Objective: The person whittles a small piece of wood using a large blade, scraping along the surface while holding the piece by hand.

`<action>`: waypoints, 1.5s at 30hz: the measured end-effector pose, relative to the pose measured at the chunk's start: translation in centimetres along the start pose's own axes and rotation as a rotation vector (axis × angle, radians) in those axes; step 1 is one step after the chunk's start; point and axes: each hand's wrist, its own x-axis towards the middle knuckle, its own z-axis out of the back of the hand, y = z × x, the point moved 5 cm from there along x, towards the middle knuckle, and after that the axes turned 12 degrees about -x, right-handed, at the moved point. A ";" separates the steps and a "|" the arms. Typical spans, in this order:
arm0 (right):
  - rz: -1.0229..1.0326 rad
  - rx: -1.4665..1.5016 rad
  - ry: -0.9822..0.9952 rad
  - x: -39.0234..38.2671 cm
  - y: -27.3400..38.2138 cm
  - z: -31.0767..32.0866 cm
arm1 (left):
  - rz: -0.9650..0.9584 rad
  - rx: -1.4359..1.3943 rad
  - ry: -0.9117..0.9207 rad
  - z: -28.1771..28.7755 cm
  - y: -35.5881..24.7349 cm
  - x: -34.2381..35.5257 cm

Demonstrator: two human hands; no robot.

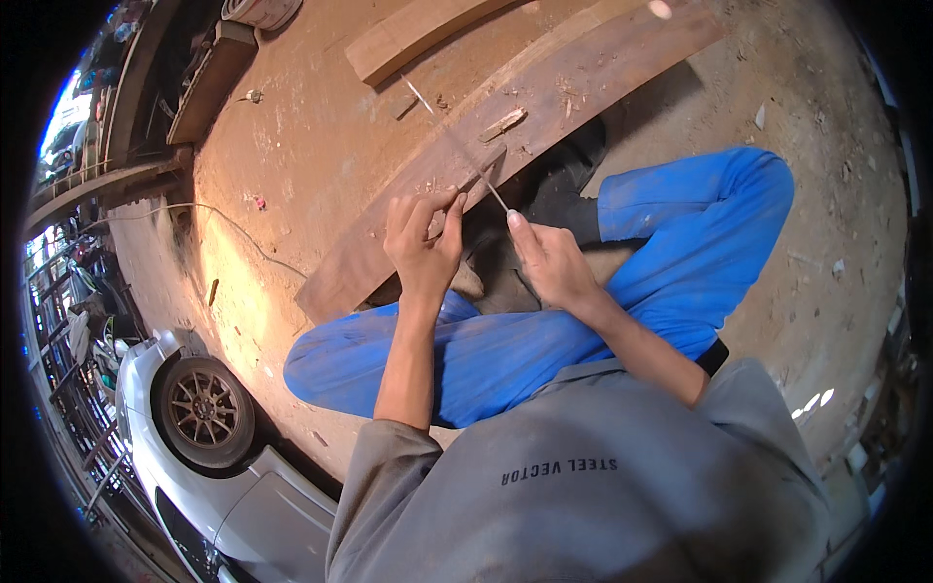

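Observation:
My left hand (426,238) is closed in a pinch on the near end of a small strip of brown wood (488,173), above a long wooden plank (389,223). My right hand (556,262) is wrapped round the near end of a long, thin metal tool (496,193), which looks like a slim file. Its shaft slants away to the upper left and crosses the strip just beyond my left fingertips. Part of the shaft is blurred, and its handle is hidden in my fist. A small split piece of wood (502,125) and shavings (569,97) lie on the plank.
A thick wooden beam (408,44) lies beyond the plank. My crossed legs in blue trousers (700,209) are close below my hands. A cord (243,233) runs over the floor at left. A silver car (262,515) stands at the lower left, and a bucket (260,12) at the far left.

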 end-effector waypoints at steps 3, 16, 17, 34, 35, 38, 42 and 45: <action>0.100 0.038 -0.029 -0.5 3.2 1.7 | -0.060 0.039 -0.012 0.2 -0.4 0.7; 0.043 0.401 0.083 -1.4 2.0 1.5 | -0.018 0.076 -0.032 -0.3 -0.9 1.4; 0.109 0.361 0.052 -1.5 2.2 1.8 | -0.017 0.071 -0.028 -0.4 -1.1 1.5; 0.005 0.142 -0.014 -0.3 -0.9 0.8 | 0.000 0.049 -0.048 -0.6 -0.6 0.3; 0.024 0.195 -0.006 -0.3 0.8 1.8 | -0.030 0.058 -0.036 -1.0 -0.8 1.1; 0.100 0.162 -0.030 -0.1 -1.3 0.2 | -0.019 0.008 -0.022 -1.2 -0.6 0.4; 0.007 0.112 -0.014 0.7 -1.0 0.9 | -0.060 0.054 -0.008 -1.4 -0.6 0.8; 0.084 0.188 -0.042 0.6 1.1 2.3 | -0.079 0.040 0.000 -1.7 -1.3 1.2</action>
